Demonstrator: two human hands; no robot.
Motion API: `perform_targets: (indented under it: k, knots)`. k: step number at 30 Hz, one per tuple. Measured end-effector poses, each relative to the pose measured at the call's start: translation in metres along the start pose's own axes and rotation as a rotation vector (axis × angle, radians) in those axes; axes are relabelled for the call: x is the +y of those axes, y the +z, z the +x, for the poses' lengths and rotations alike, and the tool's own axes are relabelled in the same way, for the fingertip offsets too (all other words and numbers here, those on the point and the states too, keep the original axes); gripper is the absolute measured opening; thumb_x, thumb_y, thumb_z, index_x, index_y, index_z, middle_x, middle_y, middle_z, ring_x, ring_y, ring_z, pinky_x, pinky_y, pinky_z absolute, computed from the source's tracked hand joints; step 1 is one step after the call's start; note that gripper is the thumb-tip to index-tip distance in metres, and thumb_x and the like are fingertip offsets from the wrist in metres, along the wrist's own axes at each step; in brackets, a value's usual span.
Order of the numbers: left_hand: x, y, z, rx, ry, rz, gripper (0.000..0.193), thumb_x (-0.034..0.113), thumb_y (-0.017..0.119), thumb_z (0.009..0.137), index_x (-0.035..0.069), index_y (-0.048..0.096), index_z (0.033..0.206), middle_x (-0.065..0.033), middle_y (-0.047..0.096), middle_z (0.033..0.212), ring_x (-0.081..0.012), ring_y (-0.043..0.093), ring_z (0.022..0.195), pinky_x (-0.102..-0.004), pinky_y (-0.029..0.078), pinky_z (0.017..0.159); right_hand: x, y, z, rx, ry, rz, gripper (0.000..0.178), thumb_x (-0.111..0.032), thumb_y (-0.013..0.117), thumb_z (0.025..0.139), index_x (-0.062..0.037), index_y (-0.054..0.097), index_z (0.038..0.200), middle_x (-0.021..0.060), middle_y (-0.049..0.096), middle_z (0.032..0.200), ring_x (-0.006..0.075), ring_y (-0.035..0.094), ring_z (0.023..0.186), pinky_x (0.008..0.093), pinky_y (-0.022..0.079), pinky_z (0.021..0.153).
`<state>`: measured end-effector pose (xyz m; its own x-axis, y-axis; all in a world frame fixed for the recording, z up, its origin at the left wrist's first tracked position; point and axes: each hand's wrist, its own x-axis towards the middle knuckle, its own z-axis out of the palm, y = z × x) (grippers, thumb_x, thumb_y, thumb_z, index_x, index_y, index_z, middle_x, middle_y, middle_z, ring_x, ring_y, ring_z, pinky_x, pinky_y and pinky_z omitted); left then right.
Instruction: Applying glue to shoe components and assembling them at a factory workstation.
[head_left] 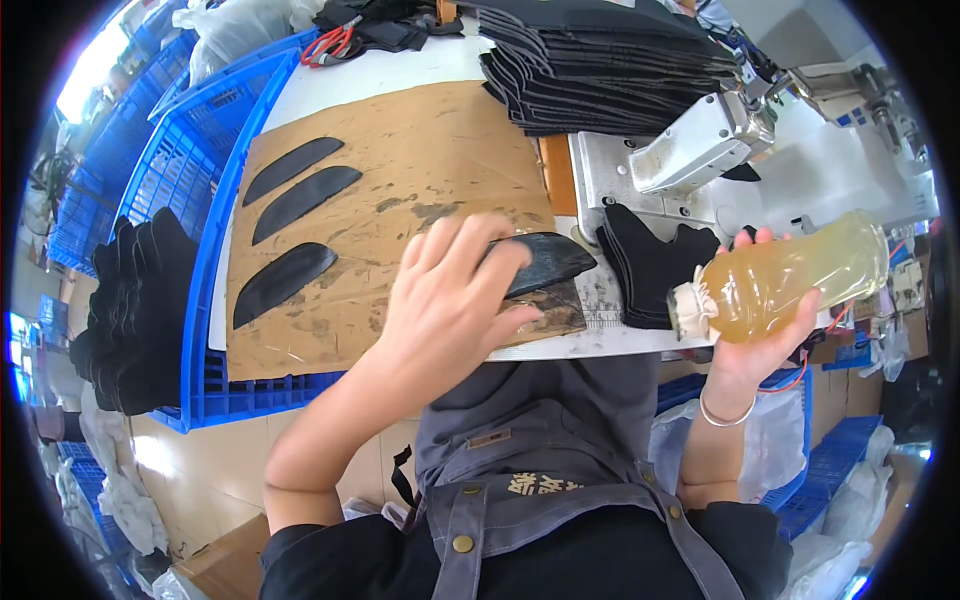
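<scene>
head view:

item, right hand (pixel 755 357), right of frame: fingers and thumb wrapped round the bottle (pixel 768 292), closed on its body from below; the bottle lies nearly level, its pale wrapped mouth (pixel 693 306) toward the centre of the frame

handling: amber contents probably give it some weight, shifting with tilt; the clear wall looks smooth, likely slick if wet, perhaps yielding under a squeeze; best held round the body, as here, clear of the wrapped mouth, which might seep

item, left hand (pixel 446 290), centre of frame: over the near part of a black curved piece (pixel 552 262); thumb stands off from the fingers, fingertips blurred; whether they pinch or only touch, cannot tell

handling: the piece looks thin and light, probably bendable rather than brittle; its streaked sheen suggests a damp or tacky face, so the rim or the pointed tip at its right end is the cleaner hold

item, three similar black pieces (pixel 308 200), left of frame, lying apart on the stained cardboard sheet (pixel 365 260); likely light, best lifted by an edge

item, stacked black panels (pixel 650 268), between the curved piece and the bottle; soft-looking, likely to slide if brushed
</scene>
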<state>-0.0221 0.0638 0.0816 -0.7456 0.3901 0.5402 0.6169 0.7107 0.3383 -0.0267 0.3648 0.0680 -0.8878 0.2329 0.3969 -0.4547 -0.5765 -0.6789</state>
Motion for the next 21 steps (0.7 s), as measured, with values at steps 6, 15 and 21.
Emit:
perform_targets:
  k: [6, 15, 21]
  knots:
    - [-0.006, 0.018, 0.022, -0.158, -0.067, -0.017, 0.037, 0.02, 0.08, 0.067, 0.007, 0.056, 0.093, -0.0092, 0.053, 0.108, -0.0314, 0.048, 0.105, -0.041, 0.04, 0.092, 0.005, -0.014, -0.017, -0.112, 0.051, 0.052, 0.065, -0.047, 0.048, 0.094, -0.0056, 0.034, 0.142, 0.0183, 0.048, 0.134, 0.0355, 0.05, 0.121, 0.0545, 0.037, 0.104]
    - [-0.018, 0.014, 0.031, -0.257, -0.163, -0.131, 0.025, 0.018, 0.077, 0.072, 0.005, 0.059, 0.083, -0.0106, 0.056, 0.109, -0.0309, 0.05, 0.106, -0.0387, 0.04, 0.094, 0.009, -0.016, -0.023, -0.078, 0.09, 0.044, 0.07, -0.049, 0.047, 0.093, -0.0038, 0.03, 0.143, 0.0184, 0.046, 0.135, 0.0342, 0.051, 0.12, 0.0513, 0.041, 0.102]
    - [-0.026, 0.012, 0.031, -0.27, -0.193, -0.216, 0.014, 0.014, 0.072, 0.077, 0.005, 0.061, 0.079, -0.0111, 0.058, 0.108, -0.0306, 0.052, 0.105, -0.0382, 0.04, 0.094, 0.041, 0.02, -0.025, -0.268, 0.258, 0.285, 0.079, -0.057, 0.055, 0.084, -0.0053, 0.03, 0.139, 0.0198, 0.052, 0.121, 0.035, 0.059, 0.106, 0.054, 0.039, 0.103]
